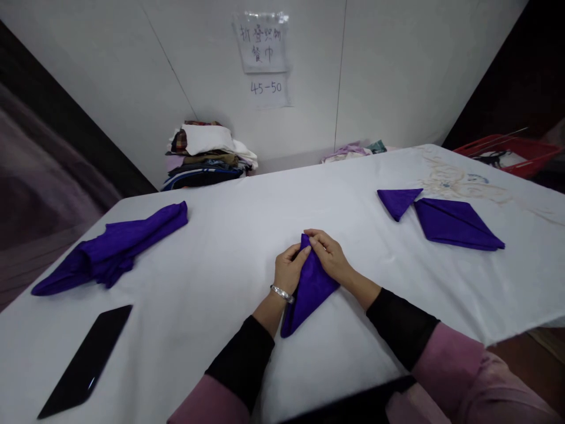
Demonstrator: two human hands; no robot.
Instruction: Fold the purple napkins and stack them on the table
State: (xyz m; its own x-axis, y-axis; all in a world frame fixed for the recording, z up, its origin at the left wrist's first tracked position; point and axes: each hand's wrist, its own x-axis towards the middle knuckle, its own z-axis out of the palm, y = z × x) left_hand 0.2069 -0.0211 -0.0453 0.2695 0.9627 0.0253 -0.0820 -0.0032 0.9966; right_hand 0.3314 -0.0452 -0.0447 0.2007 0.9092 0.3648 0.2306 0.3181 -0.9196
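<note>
A purple cloth napkin [313, 282], folded into a pointed shape, lies on the white-covered table in front of me. My left hand [289, 268] grips its left edge near the far tip, thumb on top. From the other side my right hand [327, 252] pinches the same tip, with its thumb and fingers close to the left thumb. The fingers underneath are partly hidden by the cloth. Off to the right lie a small folded purple triangle [398, 202] and a larger folded purple napkin [457, 224]. A loose heap of purple cloth [119, 244] rests at the left.
A black phone-like slab [88, 359] lies at the near left of the white tablecloth [212, 282]. Beyond the far edge are a stack of folded clothes [209, 153] and more fabric [351, 152]. A red basket [529, 156] stands at the far right, and paper signs [263, 44] hang on the wall.
</note>
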